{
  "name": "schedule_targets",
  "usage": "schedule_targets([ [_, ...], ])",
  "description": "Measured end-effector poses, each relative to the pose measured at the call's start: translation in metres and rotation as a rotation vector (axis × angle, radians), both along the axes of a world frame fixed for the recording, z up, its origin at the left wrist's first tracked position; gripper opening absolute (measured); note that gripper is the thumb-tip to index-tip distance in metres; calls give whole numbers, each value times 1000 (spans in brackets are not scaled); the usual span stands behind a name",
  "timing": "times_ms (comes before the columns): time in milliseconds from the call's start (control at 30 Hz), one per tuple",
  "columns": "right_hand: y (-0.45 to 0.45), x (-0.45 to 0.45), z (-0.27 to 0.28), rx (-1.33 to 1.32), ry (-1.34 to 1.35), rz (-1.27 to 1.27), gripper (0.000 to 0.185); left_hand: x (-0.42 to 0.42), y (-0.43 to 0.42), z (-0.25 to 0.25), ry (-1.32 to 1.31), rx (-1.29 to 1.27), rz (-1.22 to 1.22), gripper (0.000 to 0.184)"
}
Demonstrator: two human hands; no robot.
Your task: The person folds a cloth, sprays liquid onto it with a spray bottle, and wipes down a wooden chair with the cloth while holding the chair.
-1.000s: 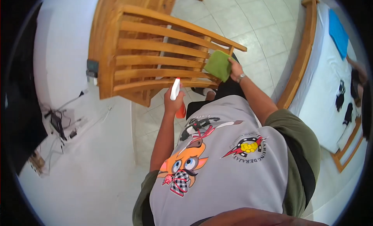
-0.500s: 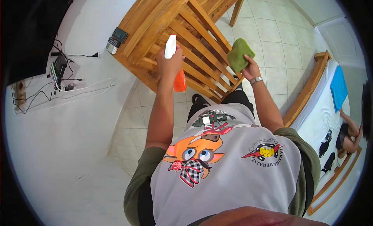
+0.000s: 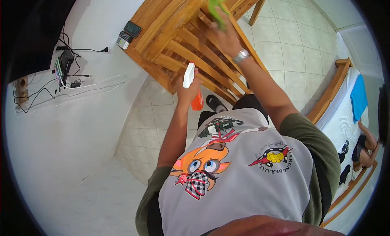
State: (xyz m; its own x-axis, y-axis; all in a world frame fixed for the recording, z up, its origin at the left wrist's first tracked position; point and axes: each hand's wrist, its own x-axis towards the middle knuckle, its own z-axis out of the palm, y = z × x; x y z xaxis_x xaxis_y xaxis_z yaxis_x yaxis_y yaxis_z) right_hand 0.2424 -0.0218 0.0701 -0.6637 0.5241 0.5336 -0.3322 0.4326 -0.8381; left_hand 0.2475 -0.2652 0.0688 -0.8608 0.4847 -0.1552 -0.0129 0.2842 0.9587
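The right hand [image 3: 226, 39] has just reached outward; its grip pinches the cloth [image 3: 218, 13], now at the chair's [image 3: 200, 42] far corner, so the work shifts there. Blur hides contact. The left hand [image 3: 187, 89] grips the bottle [image 3: 197, 102] firmly, near the slats.

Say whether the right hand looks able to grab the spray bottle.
Probably not as things stand: the right hand holds the green cloth, and the left hand is wrapped around the spray bottle.
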Motion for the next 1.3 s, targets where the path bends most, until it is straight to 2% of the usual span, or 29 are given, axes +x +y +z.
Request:
schedule_targets([
  [67,-36,-30,7,238,-200,-116,63,13,-10,2,-72,2,13,36],
  [167,-77,-54,-32,183,-278,-196,68,24,-31,-7,-59,-30,26,38],
  [233,-84,-49,-48,295,-390,-244,71,30,-46,-12,-176,-228,92,38],
  [433,-92,-5,-114,198,-510,-252,69,37,-93,-41,-226,-338,24,38],
  [600,-88,77,-210,95,-707,-283,70,51,-81,-53,-252,-426,5,37],
  [733,-87,130,-260,41,-809,-325,70,58,-70,-53,-230,-394,-51,37],
  [800,-82,154,-285,-148,-873,-361,70,61,-62,-55,-228,-389,-79,37],
  [833,-81,168,-298,-155,-877,-373,70,62,-63,-56,-238,-393,-102,43],
  [867,-78,180,-316,-288,-889,-428,71,62,-61,-57,-246,-401,-119,49],
  [1000,-57,214,-392,-628,-911,-568,75,61,-50,-62,-278,-407,-125,48],
  [1033,-54,214,-405,-629,-909,-574,75,61,-50,-65,-283,-419,-136,48],
  [1167,-41,213,-415,-878,-874,-664,78,60,-53,-66,-279,-443,-165,46],
  [1300,-33,191,-395,-1115,-934,-792,80,67,-60,-66,-236,-336,-140,44],
])
